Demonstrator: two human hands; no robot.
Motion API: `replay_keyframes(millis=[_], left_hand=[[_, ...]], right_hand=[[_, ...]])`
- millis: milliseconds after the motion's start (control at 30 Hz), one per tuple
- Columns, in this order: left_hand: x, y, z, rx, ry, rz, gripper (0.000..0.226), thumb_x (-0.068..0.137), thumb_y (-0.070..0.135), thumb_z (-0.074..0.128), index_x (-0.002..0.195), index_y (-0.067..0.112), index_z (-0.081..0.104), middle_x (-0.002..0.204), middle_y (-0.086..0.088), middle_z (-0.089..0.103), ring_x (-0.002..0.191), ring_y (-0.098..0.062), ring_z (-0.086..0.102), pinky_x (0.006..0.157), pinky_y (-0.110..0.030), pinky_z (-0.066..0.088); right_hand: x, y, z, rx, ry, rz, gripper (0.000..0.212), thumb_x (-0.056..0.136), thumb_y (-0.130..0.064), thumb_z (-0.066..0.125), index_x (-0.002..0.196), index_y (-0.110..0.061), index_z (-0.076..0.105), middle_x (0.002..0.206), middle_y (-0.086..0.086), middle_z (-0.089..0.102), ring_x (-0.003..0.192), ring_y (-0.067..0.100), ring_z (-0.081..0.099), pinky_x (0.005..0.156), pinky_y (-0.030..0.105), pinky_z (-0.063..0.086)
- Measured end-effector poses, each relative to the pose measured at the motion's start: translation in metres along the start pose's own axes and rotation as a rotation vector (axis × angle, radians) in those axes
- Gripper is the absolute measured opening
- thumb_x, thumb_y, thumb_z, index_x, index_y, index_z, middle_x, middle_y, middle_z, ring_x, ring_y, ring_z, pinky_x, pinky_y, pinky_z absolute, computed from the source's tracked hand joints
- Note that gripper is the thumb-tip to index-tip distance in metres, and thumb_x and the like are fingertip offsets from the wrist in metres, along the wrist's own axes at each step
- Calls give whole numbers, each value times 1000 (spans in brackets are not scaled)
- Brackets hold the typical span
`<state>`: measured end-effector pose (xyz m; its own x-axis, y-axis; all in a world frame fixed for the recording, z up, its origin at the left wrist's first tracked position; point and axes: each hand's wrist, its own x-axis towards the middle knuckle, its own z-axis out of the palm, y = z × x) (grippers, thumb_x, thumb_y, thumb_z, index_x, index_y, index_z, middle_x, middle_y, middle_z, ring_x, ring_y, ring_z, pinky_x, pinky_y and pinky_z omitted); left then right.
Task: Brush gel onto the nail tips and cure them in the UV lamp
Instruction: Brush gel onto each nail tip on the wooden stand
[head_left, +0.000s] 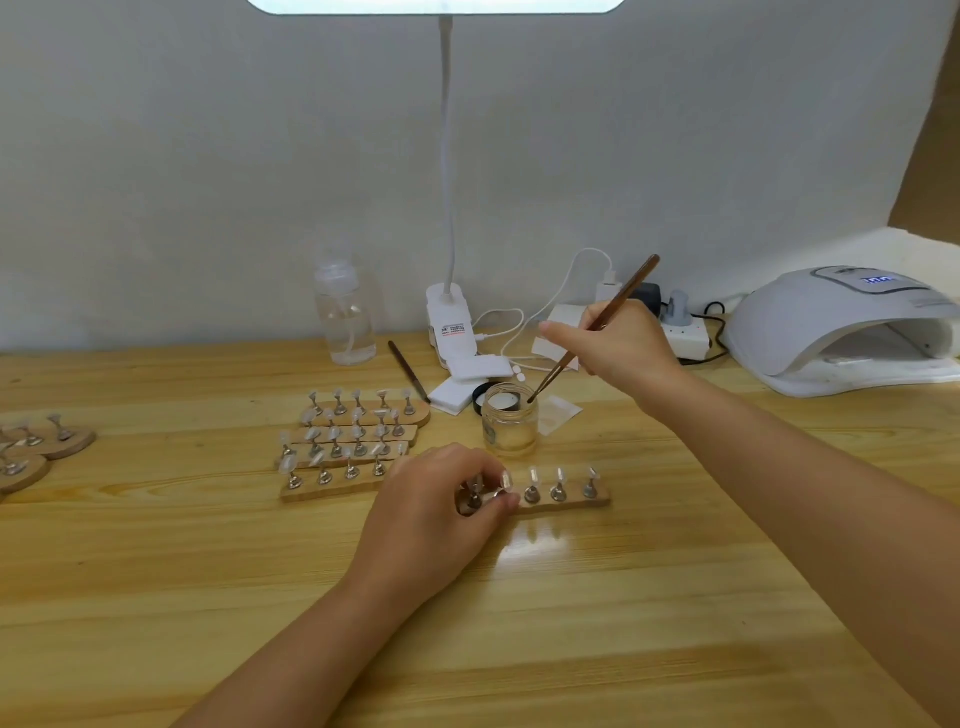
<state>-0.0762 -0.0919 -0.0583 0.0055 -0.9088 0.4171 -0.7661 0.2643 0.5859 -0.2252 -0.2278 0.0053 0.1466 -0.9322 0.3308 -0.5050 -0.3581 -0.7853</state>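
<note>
Right hand (618, 340) is gripping the brush (592, 332) pencil-style, bristle end dipping into the open glass jar (509, 418). Left hand (441, 499) is pinching one small metal stand (474, 498) with a nail tip at the left end of the near wooden strip (566, 503), fingers curled round it.

Risks: the jar is sitting just behind the near strip, so a careless pull-out could be tipping it or dripping gel on the table (623, 623). An overloaded brush could be flooding the tip and running onto the stand. The left pinch could be tilting that stand or nudging its neighbours on the strip.

Task things: three more nail tips (558, 475) are standing on the strip just right of the left hand, near of the right hand. More strips of tips (358, 436) are lying left and farther back. The UV lamp (841, 332) is sitting far right, well apart from both hands, opening facing the near side, its display lit.
</note>
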Motion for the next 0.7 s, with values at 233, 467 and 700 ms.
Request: replay_keyframes(millis=[233, 467, 700], left_hand=[[0, 3, 1, 15, 19, 61, 27, 79, 27, 67, 72, 46, 49, 78, 24, 57, 82, 0, 55, 84, -36, 45], [0, -1, 1, -98, 44, 158, 19, 73, 5, 73, 76, 23, 68, 86, 14, 63, 89, -7, 59, 84, -43, 46], [-1, -1, -3, -301, 146, 80, 15, 72, 7, 74, 74, 21, 68, 88, 20, 69, 90, 9, 60, 81, 0, 35]], right_hand=[[-6, 0, -14, 88, 31, -4, 39, 87, -32, 60, 54, -15, 46, 41, -6, 51, 43, 0, 48, 58, 23, 37], [-61, -3, -10, 454, 82, -90, 36, 88, -42, 50, 65, -14, 46, 44, 6, 58, 30, 8, 43, 40, 19, 39], [-114, 7, 8, 561, 211, -297, 24, 93, -35, 44, 82, -21, 60, 68, -2, 69, 46, 8, 56, 48, 11, 43]])
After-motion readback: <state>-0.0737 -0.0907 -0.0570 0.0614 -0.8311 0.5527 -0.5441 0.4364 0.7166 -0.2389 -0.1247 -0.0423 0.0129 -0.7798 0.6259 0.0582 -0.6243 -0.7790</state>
